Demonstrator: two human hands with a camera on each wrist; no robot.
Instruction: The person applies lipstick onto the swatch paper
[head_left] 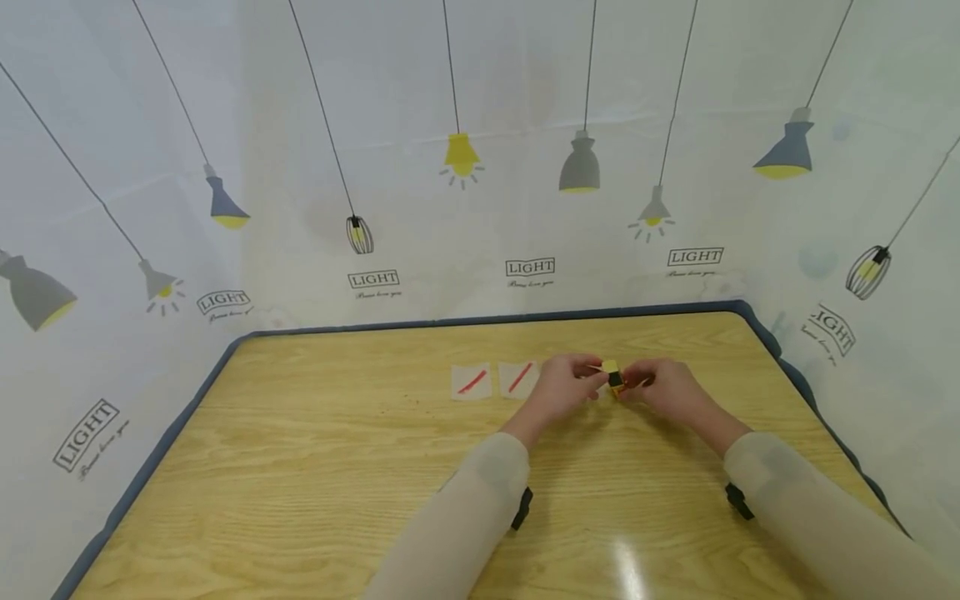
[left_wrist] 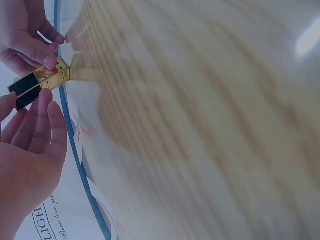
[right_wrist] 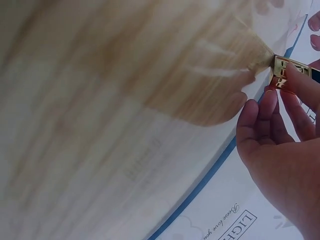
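Observation:
A small gold metal box with black panels (head_left: 614, 378) is held between both hands over the far right part of the table. My left hand (head_left: 561, 387) pinches its black-panelled end between thumb and fingers, clearest in the left wrist view, where the black panels (left_wrist: 26, 93) show. From the other side my right hand (head_left: 670, 387) grips the gold end with cut-outs (right_wrist: 278, 80), its thumb on one face and fingers beneath. The box's gold end points down close over the tabletop, which mirrors it.
Two pale paper squares, one with a red stroke (head_left: 471, 382) and a similar one (head_left: 516, 378), lie left of the hands. More pale paper is partly hidden behind the left hand. The wooden table (head_left: 315, 467) has a blue edge (head_left: 420, 323) against a lamp-patterned curtain (head_left: 480, 225).

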